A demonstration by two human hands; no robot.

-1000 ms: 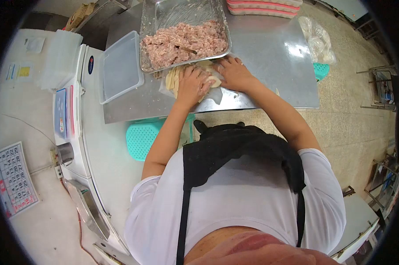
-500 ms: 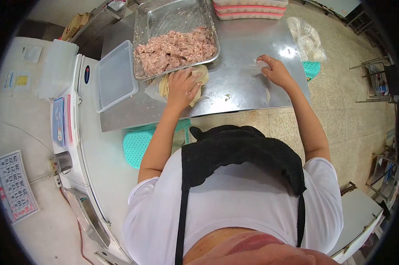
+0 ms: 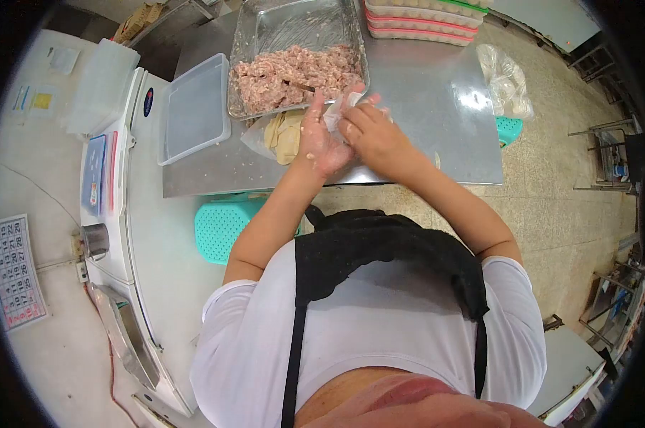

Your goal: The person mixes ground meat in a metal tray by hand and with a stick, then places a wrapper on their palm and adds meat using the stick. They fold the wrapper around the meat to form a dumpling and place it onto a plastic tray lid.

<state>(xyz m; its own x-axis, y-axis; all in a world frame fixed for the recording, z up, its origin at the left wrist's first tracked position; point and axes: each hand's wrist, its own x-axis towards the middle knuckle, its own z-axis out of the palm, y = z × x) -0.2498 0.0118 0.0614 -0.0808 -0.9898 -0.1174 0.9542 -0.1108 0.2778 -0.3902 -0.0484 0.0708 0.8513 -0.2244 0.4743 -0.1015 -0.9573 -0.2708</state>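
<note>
My left hand (image 3: 325,146) is palm up with its fingers stretched out, bits of pale food sticking to the palm and wrist. Across it, my right hand (image 3: 381,137) is closed on a crumpled white tissue (image 3: 333,114), pressed against the left fingers. Just left of the hands lies a stack of pale yellow dough wrappers (image 3: 285,135) on a clear plastic sheet, partly covered by my left wrist. Beyond them stands a metal tray (image 3: 294,20) holding raw minced meat (image 3: 294,68). The dark handle of a utensil (image 3: 299,85) sticks out of the meat.
A clear plastic lid or shallow box (image 3: 194,114) lies on the left of the steel table (image 3: 436,93). Several stacked trays (image 3: 422,25) with pink and green edges stand at the back right. A turquoise stool (image 3: 226,232) is beneath the near edge; bagged items (image 3: 504,78) are at the right.
My left hand has lifted off the dough wrappers and turned palm up. The right hand has come in from the right with the white tissue to meet it.
</note>
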